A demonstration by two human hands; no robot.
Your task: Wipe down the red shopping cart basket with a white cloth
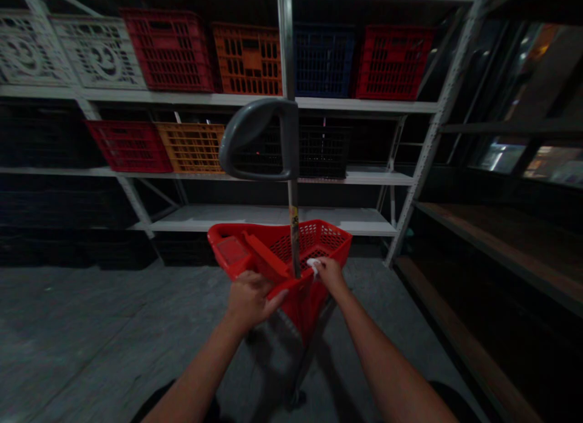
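Note:
A red plastic shopping cart [304, 314] stands in front of me, its basket partly lattice-walled. From it rises a metal pole [294, 229] topped by a grey loop handle [232, 141]. My left hand [251, 298] grips the cart's near left edge, fingers curled over the side and thumb stretched along it. Pinched in my right hand [328, 273] is a white cloth [313, 264], small and crumpled, at the near right rim just beside the pole. Its exact contact with the rim is hard to make out. A red flap [266, 253] slants inside the basket.
Behind the cart, a white metal shelf rack [355, 227] bears red crates [170, 53], an orange crate [248, 59], a blue crate [323, 62] and white crates [100, 53]. Brown shelves [501, 229] line the right side. Grey concrete floor [82, 326] lies around the cart.

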